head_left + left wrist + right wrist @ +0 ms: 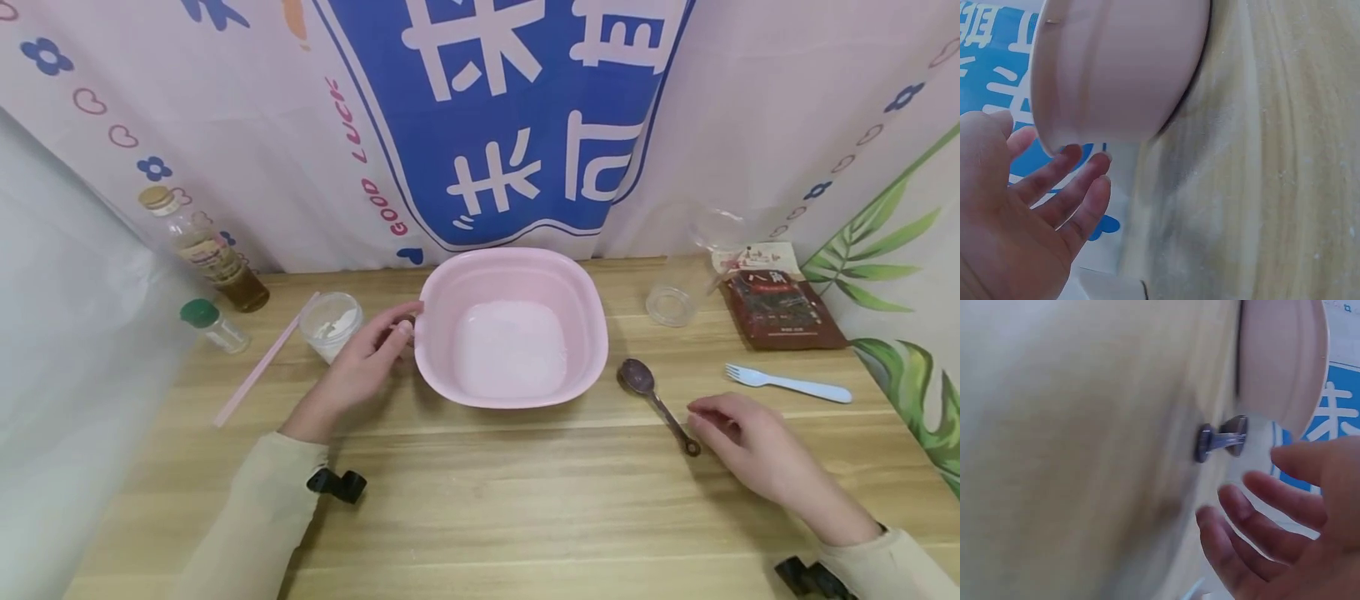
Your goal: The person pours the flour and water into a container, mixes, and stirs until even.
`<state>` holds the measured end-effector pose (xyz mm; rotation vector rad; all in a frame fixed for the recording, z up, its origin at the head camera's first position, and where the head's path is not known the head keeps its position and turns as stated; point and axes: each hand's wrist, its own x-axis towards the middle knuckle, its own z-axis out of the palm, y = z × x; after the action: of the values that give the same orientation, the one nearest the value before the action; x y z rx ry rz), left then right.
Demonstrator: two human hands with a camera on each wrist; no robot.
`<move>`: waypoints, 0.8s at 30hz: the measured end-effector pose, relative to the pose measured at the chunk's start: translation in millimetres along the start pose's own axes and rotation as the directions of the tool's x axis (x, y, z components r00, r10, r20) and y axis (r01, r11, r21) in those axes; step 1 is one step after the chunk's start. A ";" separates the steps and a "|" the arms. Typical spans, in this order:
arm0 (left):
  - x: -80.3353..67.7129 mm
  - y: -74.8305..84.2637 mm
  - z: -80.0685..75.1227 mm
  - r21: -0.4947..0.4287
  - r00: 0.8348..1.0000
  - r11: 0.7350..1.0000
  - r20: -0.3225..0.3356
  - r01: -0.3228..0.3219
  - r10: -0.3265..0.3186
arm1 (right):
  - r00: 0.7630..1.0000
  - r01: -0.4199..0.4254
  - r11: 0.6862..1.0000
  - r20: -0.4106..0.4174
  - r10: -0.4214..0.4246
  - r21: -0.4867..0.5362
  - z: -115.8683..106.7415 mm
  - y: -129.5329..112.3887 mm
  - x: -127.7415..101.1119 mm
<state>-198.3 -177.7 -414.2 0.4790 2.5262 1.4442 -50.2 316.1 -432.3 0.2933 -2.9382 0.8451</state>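
A pink plastic basin (510,396) stands on the wooden table near the back cloth. Its floor looks pale and whitish; I cannot tell what, if anything, lies in it. My left hand (367,358) is at the basin's left side, its fingertips touching the rim from outside. In the left wrist view those fingers (1088,194) are loosely extended and spread. To the right of the basin lies a dark brown spoon (660,408), bowl pointing away. Just right of its handle, my right hand (757,454) hovers with loosely bent fingers and nothing in them.
Left of the basin are a jar of white powder (330,321), a pink straw (262,367), a green-capped shaker (217,325) and an oil bottle (221,262). On the right are a blue fork (795,385), a brown spice packet (783,308) and a clear lid (671,306).
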 end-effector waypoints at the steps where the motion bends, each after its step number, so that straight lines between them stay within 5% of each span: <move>1: -0.4 1.3 -0.6 0.013 1.000 1.000 -0.012 -0.010 0.010 | 0.999 0.017 1.000 -0.031 -0.018 -0.013 -1.7 -2.3 2.3; 6: -4.5 10.3 -4.9 0.126 0.987 0.988 -0.120 -0.094 0.109 | 0.997 0.050 0.998 -0.064 -0.052 -0.030 -10.5 -19.1 16.8; 10: -8.3 22.8 -10.3 0.227 0.952 0.955 -0.198 -0.189 0.235 | 0.994 0.090 0.994 -0.048 -0.094 -0.066 -13.6 -33.5 32.5; 15: -9.4 39.5 -13.7 0.351 0.938 0.918 -0.214 -0.186 0.272 | 0.984 0.173 0.975 -0.028 -0.178 -0.137 -14.0 -49.4 57.5; 18: -6.8 47.7 -11.5 0.467 0.948 0.872 -0.185 -0.147 0.259 | 0.976 0.206 0.958 -0.024 -0.215 -0.198 -15.2 -58.7 73.9; 24: 0.6 62.0 -4.5 0.678 0.962 0.730 -0.137 -0.084 0.238 | 0.978 0.202 0.955 0.001 -0.207 -0.217 -16.6 -77.3 106.0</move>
<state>-189.0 -151.8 -358.4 0.6910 3.2249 0.5784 -138.2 243.4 -365.5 0.5562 -2.8796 0.4937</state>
